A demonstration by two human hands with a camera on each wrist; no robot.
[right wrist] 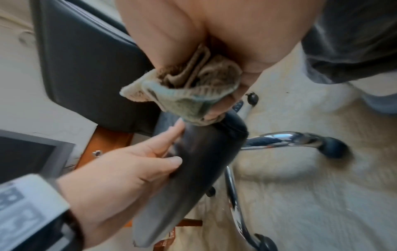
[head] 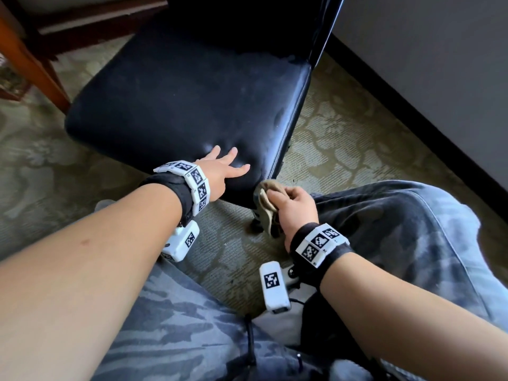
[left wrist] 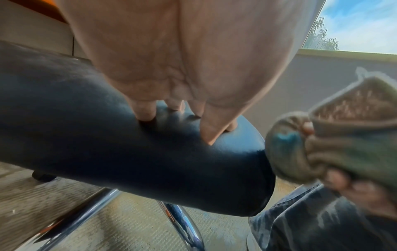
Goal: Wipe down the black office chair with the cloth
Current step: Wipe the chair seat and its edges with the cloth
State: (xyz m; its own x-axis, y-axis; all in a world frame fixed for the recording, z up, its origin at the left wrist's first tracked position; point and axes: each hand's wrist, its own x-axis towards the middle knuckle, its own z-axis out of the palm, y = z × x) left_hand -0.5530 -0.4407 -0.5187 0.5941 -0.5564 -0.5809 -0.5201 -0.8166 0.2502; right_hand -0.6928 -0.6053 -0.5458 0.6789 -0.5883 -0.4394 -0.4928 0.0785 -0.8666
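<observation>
Left hand lies flat on the near front part of the black padded leather office chair seat, fingers straight and spread, tips pressing small dents in the cushion, thumb toward the corner; it holds nothing. In the left wrist view the fingertips push into the top of the seat close to the rounded corner. Right hand has its fingers curled tight round a bunched tan-beige cloth with a greenish-blue patch, and the wad is pressed against the near right front corner of the seat, just right of the left hand's thumb; the two hands are close but not touching. Right wrist view shows the cloth folded in the fist, loose end sticking out toward the chair back, knuckles at the seat edge. Seat front edge is rounded, right side edge runs away toward the upright black backrest. Chrome base legs with black castors sit under the seat on patterned olive carpet. Open carpet lies right of the chair up to a dark baseboard and pale wall; wooden furniture leg stands far left. Person's camo-pattern trouser knees sit close on both sides of the hands.
</observation>
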